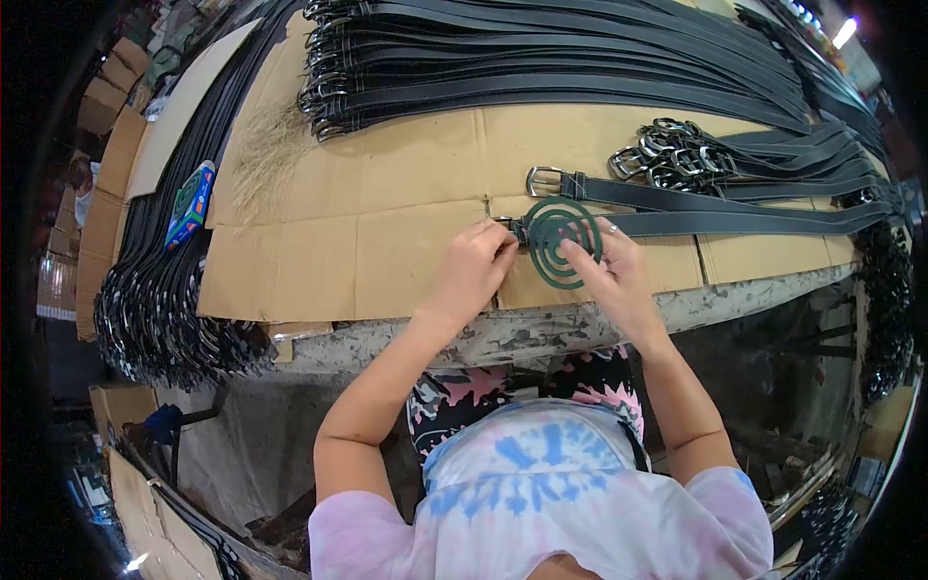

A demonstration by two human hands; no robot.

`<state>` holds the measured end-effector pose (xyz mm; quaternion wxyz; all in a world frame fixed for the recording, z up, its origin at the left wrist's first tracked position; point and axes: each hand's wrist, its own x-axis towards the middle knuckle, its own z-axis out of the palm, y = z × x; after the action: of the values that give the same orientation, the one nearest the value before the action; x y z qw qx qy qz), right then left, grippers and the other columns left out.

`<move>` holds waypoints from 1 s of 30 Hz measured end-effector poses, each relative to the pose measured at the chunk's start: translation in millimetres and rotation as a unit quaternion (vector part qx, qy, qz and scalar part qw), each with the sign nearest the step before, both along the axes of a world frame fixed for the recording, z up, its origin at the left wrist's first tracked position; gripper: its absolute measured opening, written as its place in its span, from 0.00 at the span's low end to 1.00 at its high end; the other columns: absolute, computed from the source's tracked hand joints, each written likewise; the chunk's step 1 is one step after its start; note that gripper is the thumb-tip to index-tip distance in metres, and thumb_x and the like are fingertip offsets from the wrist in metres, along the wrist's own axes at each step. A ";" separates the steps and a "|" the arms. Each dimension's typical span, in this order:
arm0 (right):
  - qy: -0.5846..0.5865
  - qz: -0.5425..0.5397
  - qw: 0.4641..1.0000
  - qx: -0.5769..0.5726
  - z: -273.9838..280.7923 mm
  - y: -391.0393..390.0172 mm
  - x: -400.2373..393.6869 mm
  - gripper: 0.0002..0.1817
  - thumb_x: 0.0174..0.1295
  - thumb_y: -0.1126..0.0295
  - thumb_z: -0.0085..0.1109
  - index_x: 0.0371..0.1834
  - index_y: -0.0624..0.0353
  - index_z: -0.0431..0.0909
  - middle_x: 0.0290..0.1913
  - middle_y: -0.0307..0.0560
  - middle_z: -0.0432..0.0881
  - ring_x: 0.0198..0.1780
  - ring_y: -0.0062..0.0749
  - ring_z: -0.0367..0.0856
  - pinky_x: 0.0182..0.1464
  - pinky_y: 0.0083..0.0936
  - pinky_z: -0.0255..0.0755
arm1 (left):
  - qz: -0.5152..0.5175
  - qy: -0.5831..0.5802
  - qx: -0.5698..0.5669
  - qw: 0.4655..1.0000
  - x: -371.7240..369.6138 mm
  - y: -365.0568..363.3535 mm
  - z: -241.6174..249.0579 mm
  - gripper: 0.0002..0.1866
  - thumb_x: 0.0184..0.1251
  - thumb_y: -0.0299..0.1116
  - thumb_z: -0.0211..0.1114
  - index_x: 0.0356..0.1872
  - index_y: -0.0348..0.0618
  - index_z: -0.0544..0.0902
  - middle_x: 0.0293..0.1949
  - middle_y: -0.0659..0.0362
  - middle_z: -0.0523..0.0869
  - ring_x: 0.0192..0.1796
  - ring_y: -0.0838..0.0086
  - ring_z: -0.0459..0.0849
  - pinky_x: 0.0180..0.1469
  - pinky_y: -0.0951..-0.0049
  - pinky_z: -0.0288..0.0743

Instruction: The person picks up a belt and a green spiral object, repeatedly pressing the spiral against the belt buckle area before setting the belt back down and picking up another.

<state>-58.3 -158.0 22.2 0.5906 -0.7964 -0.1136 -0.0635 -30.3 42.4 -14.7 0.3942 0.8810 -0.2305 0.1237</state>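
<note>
A green spiral coil (565, 280) is in my right hand (611, 263), with the thumb pressed on its middle and a ring on one finger. Under and beside the coil lies a black belt (735, 222) with pale edge stitching, stretching to the right. My left hand (476, 259) has its fingers pinched together at that belt's buckle end, which they partly hide. Just above, a second black belt (667, 197) lies with its silver buckle (545, 181) pointing left.
Stacked black belts (541, 82) fill the table's far side. Bunched buckles (677, 155) lie at right. Cardboard (387, 251) covers the tabletop, with dry bristles (271, 150). More belts hang over the left edge below a blue box (189, 205). A person is partly visible at far left.
</note>
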 end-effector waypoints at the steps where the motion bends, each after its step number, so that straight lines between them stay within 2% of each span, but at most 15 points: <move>1: 0.000 0.000 1.000 -0.001 -1.0 1.3 0.0 0.08 0.62 0.72 0.60 0.39 0.67 0.84 0.38 0.50 0.81 0.40 0.33 0.79 0.43 0.28 0.72 | -0.004 0.021 -0.010 1.000 -0.1 1.8 4.0 0.04 0.58 0.24 0.67 0.32 0.34 0.81 0.33 0.51 0.85 0.37 0.58 0.84 0.40 0.63 0.77; 5: -0.020 0.015 0.999 -0.028 -6.3 6.4 -0.5 0.08 0.62 0.73 0.59 0.39 0.68 0.83 0.38 0.53 0.81 0.40 0.37 0.79 0.42 0.30 0.73 | -0.013 0.082 -0.038 0.996 -3.4 3.0 12.7 0.05 0.63 0.25 0.63 0.34 0.34 0.78 0.33 0.49 0.83 0.38 0.55 0.83 0.40 0.61 0.76; 8: -0.023 0.015 0.999 -0.035 -5.8 7.1 -0.8 0.08 0.62 0.73 0.59 0.38 0.69 0.82 0.38 0.55 0.81 0.40 0.39 0.79 0.42 0.31 0.73 | -0.012 0.075 -0.037 0.996 -2.6 3.5 12.7 0.06 0.63 0.26 0.65 0.37 0.34 0.79 0.33 0.48 0.85 0.36 0.58 0.85 0.39 0.63 0.77; 18: -0.031 0.012 0.997 -0.072 -7.0 9.4 -0.7 0.09 0.61 0.73 0.58 0.37 0.71 0.80 0.38 0.60 0.80 0.40 0.48 0.79 0.44 0.35 0.72 | -0.013 0.068 -0.029 0.997 -2.6 4.4 10.1 0.06 0.64 0.26 0.64 0.37 0.34 0.78 0.33 0.48 0.85 0.37 0.57 0.86 0.40 0.63 0.77; 20: -0.028 0.013 0.997 -0.073 -6.6 9.6 -0.8 0.09 0.61 0.73 0.58 0.37 0.71 0.80 0.38 0.60 0.80 0.40 0.48 0.79 0.44 0.36 0.72 | -0.018 0.069 -0.031 0.997 -3.2 4.2 10.9 0.06 0.65 0.27 0.63 0.36 0.35 0.76 0.32 0.48 0.84 0.37 0.54 0.84 0.39 0.59 0.76; 27: -0.025 0.012 0.997 -0.078 -6.0 9.6 -1.5 0.09 0.61 0.73 0.58 0.37 0.71 0.81 0.39 0.60 0.81 0.41 0.47 0.79 0.45 0.36 0.72 | -0.013 0.056 -0.030 0.998 -2.5 5.3 7.7 0.06 0.66 0.28 0.62 0.36 0.35 0.75 0.31 0.48 0.84 0.35 0.54 0.84 0.37 0.60 0.75; 29: -0.026 0.011 0.997 -0.071 1.3 4.2 -2.1 0.09 0.60 0.73 0.60 0.37 0.71 0.81 0.38 0.59 0.80 0.41 0.47 0.79 0.44 0.35 0.72 | -0.012 0.152 -0.079 0.985 -2.4 6.6 8.3 0.06 0.67 0.29 0.62 0.36 0.36 0.77 0.32 0.48 0.84 0.35 0.57 0.85 0.37 0.63 0.76; 30: -0.026 0.007 0.997 -0.068 4.9 -3.0 -3.0 0.10 0.60 0.72 0.61 0.37 0.71 0.81 0.38 0.59 0.80 0.41 0.46 0.79 0.44 0.35 0.72 | -0.023 0.150 -0.082 0.985 -4.0 8.0 12.1 0.06 0.67 0.29 0.62 0.36 0.36 0.77 0.32 0.48 0.84 0.35 0.57 0.85 0.37 0.63 0.76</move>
<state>-61.3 -161.0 27.1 0.5325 -0.8318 -0.1387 -0.0726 -34.4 50.4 -2.6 0.4980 0.8488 -0.1776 -0.0005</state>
